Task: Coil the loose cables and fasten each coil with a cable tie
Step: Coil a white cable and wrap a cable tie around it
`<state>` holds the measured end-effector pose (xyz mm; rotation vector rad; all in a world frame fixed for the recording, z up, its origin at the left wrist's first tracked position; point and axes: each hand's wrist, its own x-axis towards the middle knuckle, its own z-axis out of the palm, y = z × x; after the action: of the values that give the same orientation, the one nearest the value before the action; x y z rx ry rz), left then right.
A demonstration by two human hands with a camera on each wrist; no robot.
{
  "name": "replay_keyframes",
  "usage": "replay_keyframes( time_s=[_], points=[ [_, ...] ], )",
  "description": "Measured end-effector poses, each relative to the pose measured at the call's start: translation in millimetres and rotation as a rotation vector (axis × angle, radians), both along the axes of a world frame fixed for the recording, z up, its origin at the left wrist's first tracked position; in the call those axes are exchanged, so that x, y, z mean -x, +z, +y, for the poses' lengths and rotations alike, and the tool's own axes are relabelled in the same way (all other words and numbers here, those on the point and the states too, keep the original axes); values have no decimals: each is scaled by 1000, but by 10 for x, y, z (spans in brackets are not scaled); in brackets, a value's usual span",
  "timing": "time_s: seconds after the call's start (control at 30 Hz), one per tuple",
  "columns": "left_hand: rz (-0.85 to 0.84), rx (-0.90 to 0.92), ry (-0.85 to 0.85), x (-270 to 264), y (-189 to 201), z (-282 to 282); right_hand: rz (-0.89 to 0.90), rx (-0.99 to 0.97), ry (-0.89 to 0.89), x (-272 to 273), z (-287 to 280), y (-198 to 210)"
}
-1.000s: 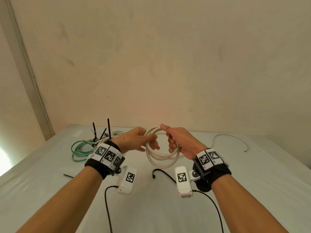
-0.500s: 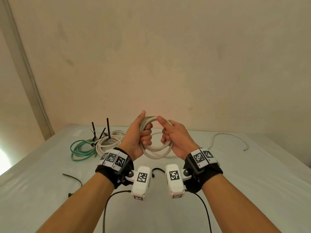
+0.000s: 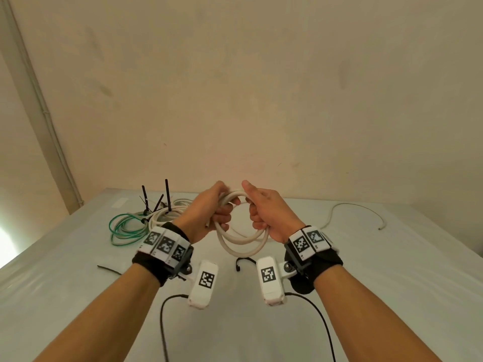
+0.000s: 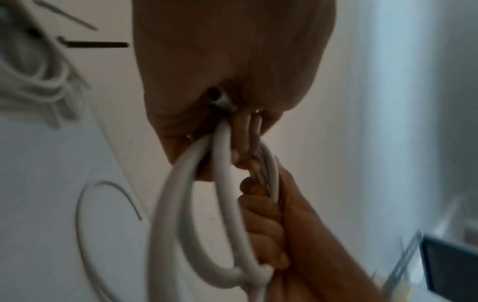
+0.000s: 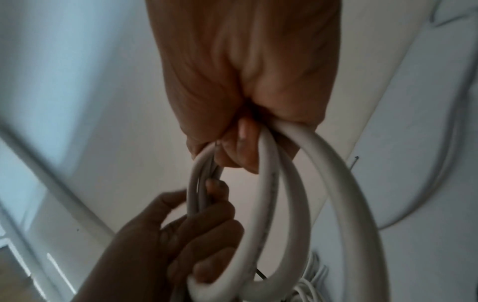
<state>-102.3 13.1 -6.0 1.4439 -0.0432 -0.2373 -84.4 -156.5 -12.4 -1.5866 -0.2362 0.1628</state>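
Clearly both hands are up above the counter (image 3: pixel 392 270), holding one coil of thick white cable (image 3: pixel 241 246) between them. The left hand (image 3: pixel 209 215) has its fingers (image 3: pixel 224 218) curled round the left side of the coil, and the cut end of the cable pokes out just below those fingers. The right hand (image 3: pixel 266 215) grips the opposite side, its fingers (image 3: pixel 257 218) wrapped round the bundled turns, thumb raised over the top. The loops hang down below both sets of fingers, clear of the counter surface.

From the left wrist view, the left hand (image 4: pixel 232 71) clenches several turns of the white cable (image 4: pixel 175 204), with the hollow cable end showing at the heel of the palm, while the right hand (image 4: pixel 269 220) closes on the same coil further along. The right wrist view shows the mirror of it: the right hand (image 5: pixel 245 81) closed on the white cable (image 5: pixel 274 204), the left hand (image 5: pixel 181 235) clasping the turns beyond.

Past the left fingers, on the far part of the counter, lie a green cable coil (image 3: pixel 125 228) and another white coil (image 3: pixel 167 212), touching each other, with black cable ties (image 3: pixel 167 194) sticking upright from them. A loose black tie (image 3: pixel 108 269) lies on the counter near the left wrist, and a thin white cable (image 3: pixel 352 207) trails beyond the right fingers.
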Motion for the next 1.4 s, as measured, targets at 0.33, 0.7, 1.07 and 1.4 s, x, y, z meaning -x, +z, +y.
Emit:
replay_keyframes(
  time_s=[0.33,0.7,1.07,1.4],
  points=[
    [-224,-281,88,-55,-186,199,244,-48,18,-84,-6,-233],
    [-187,-351,283,-114,-224,638,-170,1179,216,-150,-51,-838],
    [-226,-375,419,-188,-258,443,-193,255,-205,-31,-46,-129],
    [-373,-444,507,-190,-242,175,-404,393,-511,28,301,4]
  ],
)
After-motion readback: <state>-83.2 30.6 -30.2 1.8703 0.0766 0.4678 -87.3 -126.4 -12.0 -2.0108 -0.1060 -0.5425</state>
